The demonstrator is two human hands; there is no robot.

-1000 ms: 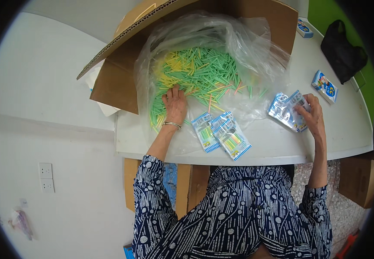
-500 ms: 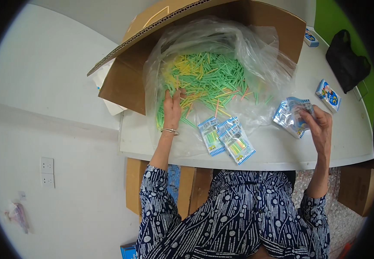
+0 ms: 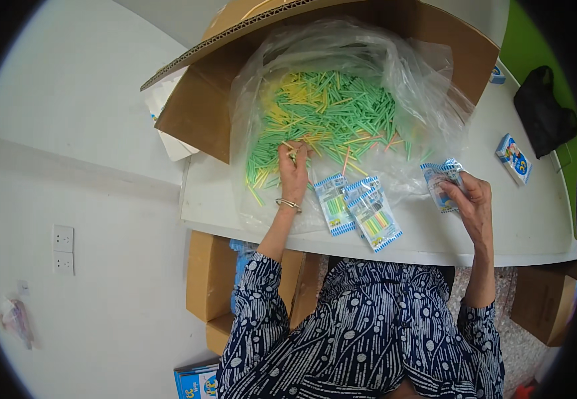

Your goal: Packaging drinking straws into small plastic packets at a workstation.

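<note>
— Where're the sticks [image 3: 355,110]; what's each hand up to?

— Green, yellow n' a few pink ones are heaped in the clear bag [image 3: 427,106] at the mouth of the carton [image 3: 202,113]; my L hand [image 3: 293,174] is at the heap's near edge, fingers curled in narrow; can't tell how many it's got, if any.

— And R?

— R hand [image 3: 474,205] is pinching a shiny packet [image 3: 444,201] over the table [image 3: 428,247], thumb on top; filled packets [image 3: 376,223] lie betw. both hands.

— How'll they handle?

— Sticks: light, prob. stiff n' brittle, apt to roll; best taken mid-length, few at a time, soft pinch; packet: thin, floppy, prob. slippery; hold it by a side edge, firm thumb, so it doesn't slide.
</note>
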